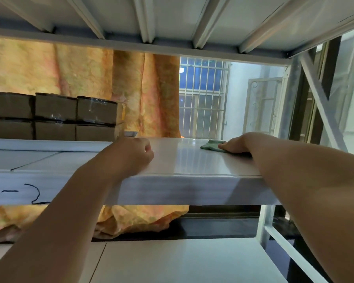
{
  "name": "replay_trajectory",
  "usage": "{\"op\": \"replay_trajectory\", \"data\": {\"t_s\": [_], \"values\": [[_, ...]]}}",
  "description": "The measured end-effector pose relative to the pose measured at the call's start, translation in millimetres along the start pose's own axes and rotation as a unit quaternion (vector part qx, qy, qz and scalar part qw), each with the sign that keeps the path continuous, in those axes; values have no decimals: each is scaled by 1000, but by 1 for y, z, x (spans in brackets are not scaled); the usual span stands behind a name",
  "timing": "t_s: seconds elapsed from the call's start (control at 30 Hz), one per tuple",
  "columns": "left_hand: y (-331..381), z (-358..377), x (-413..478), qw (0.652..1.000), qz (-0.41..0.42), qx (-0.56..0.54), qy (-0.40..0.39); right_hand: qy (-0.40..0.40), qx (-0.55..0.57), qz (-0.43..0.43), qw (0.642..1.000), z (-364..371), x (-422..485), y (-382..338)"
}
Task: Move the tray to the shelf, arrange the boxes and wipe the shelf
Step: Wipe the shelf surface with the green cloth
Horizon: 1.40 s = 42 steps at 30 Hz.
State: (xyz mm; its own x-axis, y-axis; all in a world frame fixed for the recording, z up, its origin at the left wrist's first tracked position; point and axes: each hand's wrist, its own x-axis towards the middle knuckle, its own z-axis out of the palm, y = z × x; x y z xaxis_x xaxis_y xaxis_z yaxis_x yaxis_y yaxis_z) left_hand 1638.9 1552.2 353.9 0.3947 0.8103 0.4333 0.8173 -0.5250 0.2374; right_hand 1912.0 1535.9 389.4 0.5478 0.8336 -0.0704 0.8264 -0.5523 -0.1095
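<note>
A grey metal shelf (192,160) runs across the middle of the head view. My right hand (236,145) lies flat on a small green cloth (211,145), pressing it to the shelf top near the back right. My left hand (135,154) rests on the shelf near its middle, fingers curled with nothing in them. Brown cardboard boxes (55,116) stand stacked two high in a row at the back left of the same shelf. A small grey thing (130,134) peeks out just right of the boxes; I cannot tell what it is.
Another shelf's underside (172,17) hangs close overhead. A lower shelf (182,262) lies below. An orange patterned curtain (90,78) hangs behind, beside a barred window (202,94). Upright posts and a diagonal brace (319,99) close the right end. Handwritten marks (12,193) are on the front edge.
</note>
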Motion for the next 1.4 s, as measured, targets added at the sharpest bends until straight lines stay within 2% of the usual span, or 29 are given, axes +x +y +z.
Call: {"op": "replay_trajectory", "data": {"t_s": [0.23, 0.63, 1.03, 1.4], "values": [[3, -2, -2, 1000, 9, -11, -6, -15, 3, 32, 999, 0, -22, 29], [8, -6, -8, 1000, 2, -23, -12, -35, 8, 29, 999, 2, -48, 50], [10, 0, 1, 999, 18, 41, -26, -37, -5, 11, 999, 6, -84, 38], [8, 2, 0, 997, 54, 37, -28, -60, -57, -102, 991, 13, -115, -24]]}}
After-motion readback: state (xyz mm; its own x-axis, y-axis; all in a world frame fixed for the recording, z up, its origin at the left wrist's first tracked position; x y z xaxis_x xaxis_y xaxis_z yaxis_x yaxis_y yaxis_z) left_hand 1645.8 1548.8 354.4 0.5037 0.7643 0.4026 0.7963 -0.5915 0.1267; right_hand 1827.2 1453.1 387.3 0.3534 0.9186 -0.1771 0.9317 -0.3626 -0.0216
